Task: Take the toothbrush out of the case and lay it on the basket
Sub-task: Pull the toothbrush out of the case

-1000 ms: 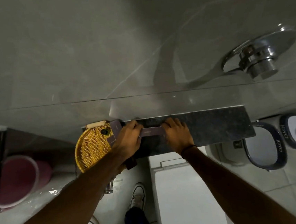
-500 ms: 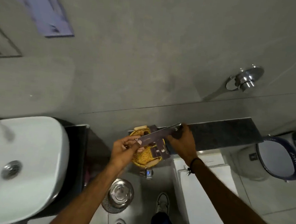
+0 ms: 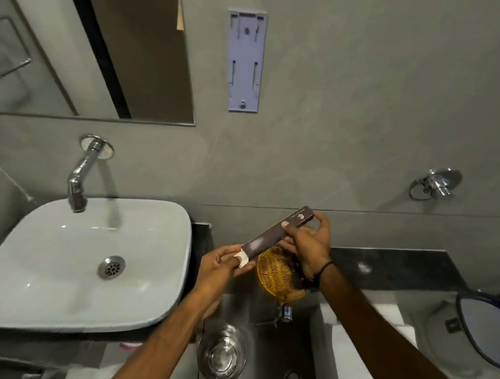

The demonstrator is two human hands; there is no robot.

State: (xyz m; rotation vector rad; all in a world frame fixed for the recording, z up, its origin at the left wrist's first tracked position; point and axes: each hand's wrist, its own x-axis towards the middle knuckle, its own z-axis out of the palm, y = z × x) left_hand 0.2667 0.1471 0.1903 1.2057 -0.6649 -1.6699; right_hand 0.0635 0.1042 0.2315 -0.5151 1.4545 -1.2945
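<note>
Both hands grip case [image 3: 278, 234] | long, slim, dark brown, tilted | pale end flap open | over basket [image 3: 274, 275]

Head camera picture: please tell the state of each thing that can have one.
case: held in air, lower end flap open
left hand: pinching flap end
right hand: gripping case
basket: on ledge, no toothbrush visible
tap: no water running

Grey tiled wall [image 3: 342, 106], white sink [image 3: 52, 262], mirror [image 3: 89, 36]

White sink [image 3: 52, 262], wall tap [image 3: 81, 173], steel bin [image 3: 220, 354]
</note>
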